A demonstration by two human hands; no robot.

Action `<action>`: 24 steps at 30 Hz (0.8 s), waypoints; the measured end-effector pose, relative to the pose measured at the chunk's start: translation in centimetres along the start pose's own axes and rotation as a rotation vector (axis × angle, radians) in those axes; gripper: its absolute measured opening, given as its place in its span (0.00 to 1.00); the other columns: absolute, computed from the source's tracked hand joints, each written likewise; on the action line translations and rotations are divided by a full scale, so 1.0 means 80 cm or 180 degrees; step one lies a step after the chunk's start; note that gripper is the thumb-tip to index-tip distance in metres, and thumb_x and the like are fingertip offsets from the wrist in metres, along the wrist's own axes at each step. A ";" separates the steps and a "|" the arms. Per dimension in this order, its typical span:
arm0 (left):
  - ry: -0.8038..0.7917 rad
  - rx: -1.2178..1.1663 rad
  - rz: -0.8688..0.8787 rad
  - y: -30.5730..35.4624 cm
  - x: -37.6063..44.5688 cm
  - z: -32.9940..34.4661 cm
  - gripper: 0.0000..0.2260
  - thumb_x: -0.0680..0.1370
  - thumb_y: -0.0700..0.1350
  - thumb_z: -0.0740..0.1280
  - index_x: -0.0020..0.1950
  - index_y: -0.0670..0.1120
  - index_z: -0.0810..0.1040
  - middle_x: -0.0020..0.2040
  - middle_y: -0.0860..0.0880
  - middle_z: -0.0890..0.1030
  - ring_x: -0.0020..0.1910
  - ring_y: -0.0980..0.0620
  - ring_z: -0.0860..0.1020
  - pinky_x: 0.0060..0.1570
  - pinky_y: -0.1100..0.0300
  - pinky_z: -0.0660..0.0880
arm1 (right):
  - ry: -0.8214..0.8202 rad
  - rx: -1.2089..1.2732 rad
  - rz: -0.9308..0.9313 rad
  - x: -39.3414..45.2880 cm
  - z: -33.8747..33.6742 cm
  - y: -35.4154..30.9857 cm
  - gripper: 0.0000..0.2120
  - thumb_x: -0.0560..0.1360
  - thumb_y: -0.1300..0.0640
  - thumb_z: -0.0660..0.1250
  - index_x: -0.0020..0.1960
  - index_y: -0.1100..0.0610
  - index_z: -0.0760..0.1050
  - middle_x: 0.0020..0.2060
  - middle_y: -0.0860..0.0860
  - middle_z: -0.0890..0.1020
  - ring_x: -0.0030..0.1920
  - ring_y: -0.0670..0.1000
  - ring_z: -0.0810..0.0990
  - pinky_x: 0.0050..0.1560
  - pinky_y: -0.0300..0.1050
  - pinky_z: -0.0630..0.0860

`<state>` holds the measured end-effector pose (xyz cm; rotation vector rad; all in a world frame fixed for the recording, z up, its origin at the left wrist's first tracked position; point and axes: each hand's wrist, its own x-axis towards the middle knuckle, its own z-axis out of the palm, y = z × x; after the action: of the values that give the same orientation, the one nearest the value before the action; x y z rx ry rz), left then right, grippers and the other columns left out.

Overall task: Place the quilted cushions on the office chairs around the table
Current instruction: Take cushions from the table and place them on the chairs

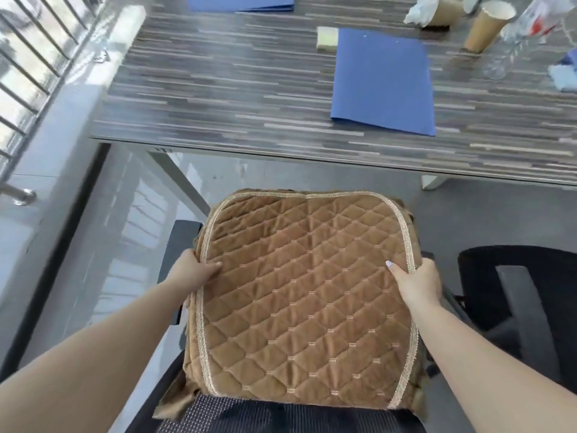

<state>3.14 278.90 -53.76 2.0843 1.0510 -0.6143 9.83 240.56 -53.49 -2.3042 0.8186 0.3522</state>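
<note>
A brown quilted cushion (pixel 307 295) with pale braided trim lies flat over the seat of a black office chair (pixel 184 245), and more brown fabric edges show beneath it. My left hand (pixel 195 271) grips the cushion's left edge, thumb on top. My right hand (pixel 416 281) holds the right edge the same way. The chair's mesh back (pixel 237 414) shows at the bottom. A second black office chair (pixel 518 295) stands to the right, without a cushion.
A striped wood-grain table (pixel 237 89) stands ahead, carrying blue folders (pixel 384 82), paper cups (pixel 487 25), a plastic bottle (pixel 515 39) and a sponge (pixel 327 39). A barred window and grey sill (pixel 46 98) run along the left. A grey table leg (pixel 181 182) slants near the chair.
</note>
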 end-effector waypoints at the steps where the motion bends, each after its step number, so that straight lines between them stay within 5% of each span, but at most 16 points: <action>1: -0.0006 0.0065 -0.0022 0.003 0.012 0.009 0.31 0.73 0.54 0.72 0.69 0.39 0.66 0.63 0.41 0.76 0.60 0.40 0.75 0.52 0.51 0.73 | -0.0004 -0.0039 0.0033 0.009 0.012 0.003 0.27 0.71 0.49 0.72 0.62 0.64 0.70 0.57 0.61 0.77 0.56 0.64 0.77 0.51 0.54 0.74; 8: 0.0097 0.0256 -0.0202 0.012 0.084 0.068 0.30 0.74 0.51 0.71 0.70 0.40 0.64 0.63 0.41 0.76 0.57 0.41 0.76 0.50 0.51 0.74 | -0.0146 -0.0174 0.0143 0.070 0.084 0.018 0.25 0.74 0.50 0.69 0.63 0.64 0.66 0.57 0.61 0.76 0.54 0.64 0.77 0.47 0.52 0.72; 24: -0.0112 0.0195 -0.0733 -0.055 0.201 0.192 0.35 0.73 0.53 0.72 0.72 0.40 0.61 0.67 0.38 0.72 0.63 0.37 0.73 0.54 0.51 0.71 | -0.0334 -0.0107 0.0853 0.145 0.205 0.108 0.26 0.76 0.54 0.67 0.68 0.66 0.64 0.63 0.63 0.74 0.61 0.66 0.74 0.57 0.54 0.71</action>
<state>6.98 276.82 -76.01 2.0118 1.2772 -0.8026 12.70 240.99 -75.19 -2.1878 1.0772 0.6037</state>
